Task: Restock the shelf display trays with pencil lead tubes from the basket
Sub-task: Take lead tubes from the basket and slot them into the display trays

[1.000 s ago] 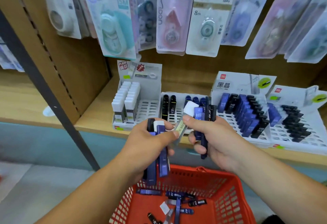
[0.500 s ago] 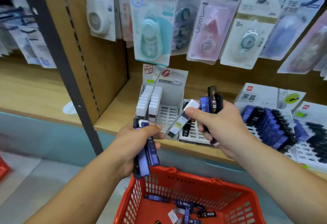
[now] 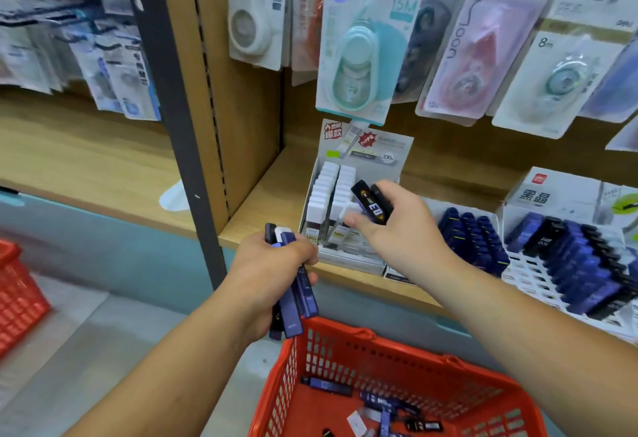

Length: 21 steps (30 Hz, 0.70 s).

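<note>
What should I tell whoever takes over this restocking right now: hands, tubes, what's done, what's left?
Left hand grips a bundle of blue tubes, seen just above the red basket rim.
Right hand grips black tubes and pinches a white-capped tube at the leftmost tray.
Done: that tray holds two stocked rows; the trays to the right are partly filled.
Left: place the held tubes, then the loose tubes in the basket.

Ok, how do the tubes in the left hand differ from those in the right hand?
The mostly blue tubes in the left hand point down toward the basket; the black tubes in the right hand tilt up over the white-capped tray. Both hands grip several at once.
</note>
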Each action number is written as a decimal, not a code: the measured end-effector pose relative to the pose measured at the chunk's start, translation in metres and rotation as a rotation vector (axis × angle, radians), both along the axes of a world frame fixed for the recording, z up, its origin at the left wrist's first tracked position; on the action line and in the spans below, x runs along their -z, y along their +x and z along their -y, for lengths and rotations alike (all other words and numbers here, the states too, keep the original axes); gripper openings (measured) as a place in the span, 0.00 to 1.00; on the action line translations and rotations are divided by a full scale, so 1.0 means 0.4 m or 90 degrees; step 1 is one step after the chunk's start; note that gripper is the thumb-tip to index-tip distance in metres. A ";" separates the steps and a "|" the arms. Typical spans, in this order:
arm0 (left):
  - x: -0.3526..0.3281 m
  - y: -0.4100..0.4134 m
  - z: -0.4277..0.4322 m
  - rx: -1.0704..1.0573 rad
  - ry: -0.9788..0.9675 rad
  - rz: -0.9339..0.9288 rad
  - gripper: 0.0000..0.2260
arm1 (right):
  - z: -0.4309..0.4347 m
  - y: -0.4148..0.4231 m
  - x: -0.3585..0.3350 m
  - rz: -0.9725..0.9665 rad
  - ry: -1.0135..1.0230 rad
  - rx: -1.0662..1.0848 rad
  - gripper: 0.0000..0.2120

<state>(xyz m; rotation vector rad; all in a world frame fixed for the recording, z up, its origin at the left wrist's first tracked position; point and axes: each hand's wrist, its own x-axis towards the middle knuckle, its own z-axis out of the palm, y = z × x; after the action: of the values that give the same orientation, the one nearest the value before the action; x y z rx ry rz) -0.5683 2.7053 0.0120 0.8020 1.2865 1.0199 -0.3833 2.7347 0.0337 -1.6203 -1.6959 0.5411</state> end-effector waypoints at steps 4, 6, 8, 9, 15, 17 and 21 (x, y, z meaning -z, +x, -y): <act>0.008 -0.003 -0.009 -0.002 -0.003 0.008 0.08 | -0.009 -0.001 0.019 0.041 0.011 -0.001 0.15; 0.012 -0.005 -0.013 -0.008 -0.001 0.015 0.09 | -0.013 -0.002 0.012 0.055 0.004 -0.021 0.14; 0.016 -0.008 -0.017 -0.016 -0.003 0.027 0.11 | -0.018 -0.003 0.009 0.089 -0.012 -0.055 0.14; 0.017 -0.009 -0.019 -0.020 -0.004 0.037 0.12 | -0.023 -0.003 0.013 0.112 -0.017 -0.065 0.14; 0.005 0.007 -0.022 -0.013 0.014 0.095 0.15 | -0.044 -0.011 0.027 0.166 -0.024 -0.014 0.13; -0.002 0.014 -0.020 -0.020 0.013 0.106 0.16 | -0.035 -0.016 0.025 0.132 -0.019 -0.005 0.15; -0.011 0.035 -0.014 0.043 0.016 0.108 0.20 | -0.001 -0.001 -0.025 -0.122 -0.070 -0.020 0.11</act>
<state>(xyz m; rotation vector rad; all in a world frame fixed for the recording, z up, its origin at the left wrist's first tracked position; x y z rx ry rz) -0.5544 2.7107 0.0163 0.7574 1.0973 1.0291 -0.3837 2.7352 0.0435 -1.5652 -1.5759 0.7910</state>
